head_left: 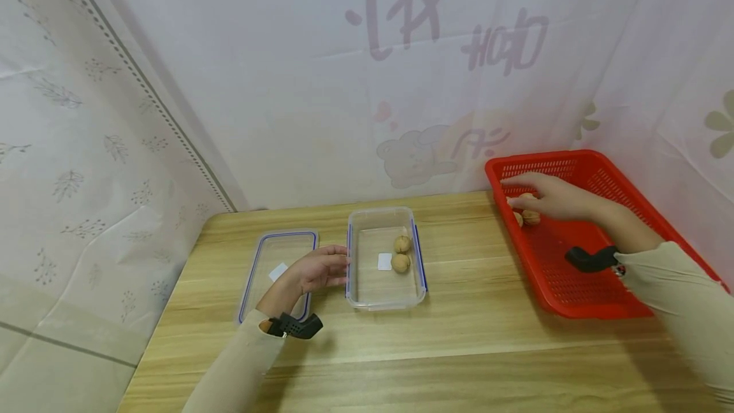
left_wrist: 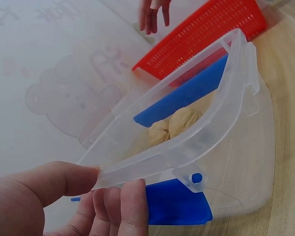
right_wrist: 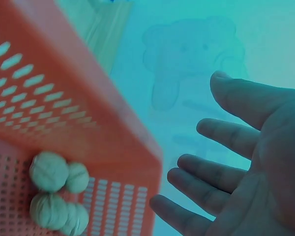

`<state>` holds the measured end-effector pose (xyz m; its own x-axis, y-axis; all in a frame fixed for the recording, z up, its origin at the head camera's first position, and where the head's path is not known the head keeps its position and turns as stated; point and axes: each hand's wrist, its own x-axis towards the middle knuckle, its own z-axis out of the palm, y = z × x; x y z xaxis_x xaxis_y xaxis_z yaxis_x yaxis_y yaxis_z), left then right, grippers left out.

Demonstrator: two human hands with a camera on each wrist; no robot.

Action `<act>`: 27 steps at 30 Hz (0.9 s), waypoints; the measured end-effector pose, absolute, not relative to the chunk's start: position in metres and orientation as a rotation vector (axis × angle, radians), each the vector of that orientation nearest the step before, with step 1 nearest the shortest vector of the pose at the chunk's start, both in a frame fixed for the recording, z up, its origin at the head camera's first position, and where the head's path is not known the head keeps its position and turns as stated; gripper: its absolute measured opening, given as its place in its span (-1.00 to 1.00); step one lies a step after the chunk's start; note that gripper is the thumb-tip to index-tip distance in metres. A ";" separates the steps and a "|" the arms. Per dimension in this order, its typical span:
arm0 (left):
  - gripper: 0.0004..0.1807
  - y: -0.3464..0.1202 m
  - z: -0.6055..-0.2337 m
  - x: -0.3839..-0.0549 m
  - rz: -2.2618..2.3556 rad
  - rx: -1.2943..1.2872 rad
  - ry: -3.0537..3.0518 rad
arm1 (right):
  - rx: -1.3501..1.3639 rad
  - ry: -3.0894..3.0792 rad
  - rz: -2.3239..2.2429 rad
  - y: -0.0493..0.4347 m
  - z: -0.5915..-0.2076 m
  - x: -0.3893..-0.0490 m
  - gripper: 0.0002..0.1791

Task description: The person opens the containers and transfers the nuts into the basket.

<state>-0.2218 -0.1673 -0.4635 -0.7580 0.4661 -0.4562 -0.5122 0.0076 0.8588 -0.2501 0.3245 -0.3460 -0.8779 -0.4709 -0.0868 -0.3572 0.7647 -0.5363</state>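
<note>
Two walnuts (head_left: 401, 253) lie along the right side of a clear plastic box (head_left: 367, 301) with blue side latches. My left hand (head_left: 322, 268) pinches the box's left rim between thumb and fingers, as the left wrist view shows. Over the far left part of a red basket (head_left: 539, 273) hovers my right hand (head_left: 553, 197), its fingers spread and holding nothing. Several walnuts (right_wrist: 49, 172) sit in the basket's corner below that hand, partly hidden by it in the head view.
The box's clear lid (head_left: 275, 247), edged with a blue seal, lies flat left of the box on the wooden table (head_left: 470, 349). A printed curtain (head_left: 298, 113) hangs behind the table and at both sides.
</note>
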 end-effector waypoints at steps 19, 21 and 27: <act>-0.79 -0.168 -0.464 -0.222 1.821 -0.058 1.619 | -0.749 2.617 -0.822 0.266 -0.336 -0.252 -0.37; -0.76 -0.168 -0.464 -0.222 1.820 -0.060 1.623 | -0.776 2.590 -0.830 0.258 -0.336 -0.254 -0.38; -0.78 -0.168 -0.464 -0.222 1.820 -0.066 1.624 | -0.849 2.499 -0.862 0.231 -0.336 -0.257 -0.43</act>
<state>-0.2220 -0.1684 -0.4643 -0.7629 0.4494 -0.4648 -0.5128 0.0172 0.8583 -0.2573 0.2310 -0.3359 -0.7533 -0.6432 -0.1372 -0.4218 0.6326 -0.6496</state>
